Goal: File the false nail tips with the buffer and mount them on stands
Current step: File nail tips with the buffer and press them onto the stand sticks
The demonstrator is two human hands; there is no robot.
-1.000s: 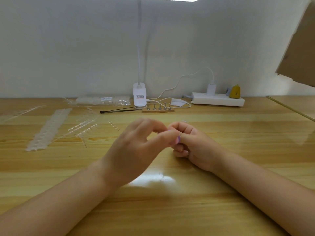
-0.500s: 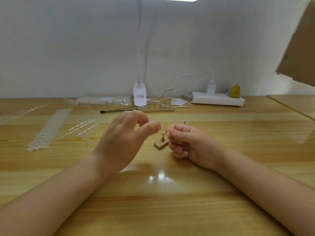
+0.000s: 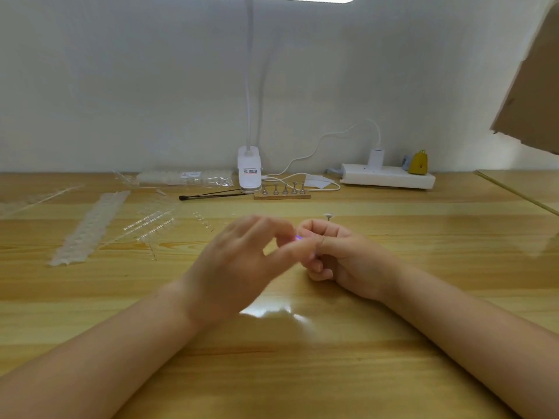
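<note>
Head view, two hands (image 3: 242, 264) (image 3: 341, 258), five stands (image 3: 283, 189)

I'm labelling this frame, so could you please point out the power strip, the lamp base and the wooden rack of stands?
power strip (image 3: 388, 178): head view, front face of its white body.
lamp base (image 3: 249, 173): head view, its labelled front.
rack (image 3: 282, 196): head view, its wooden base strip.

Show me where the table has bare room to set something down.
Bare wood lies right of the right hand, below the power strip, and near the front edge between the forearms. Crowded: the left side with nail-tip strips, and behind by the stand row.
</note>
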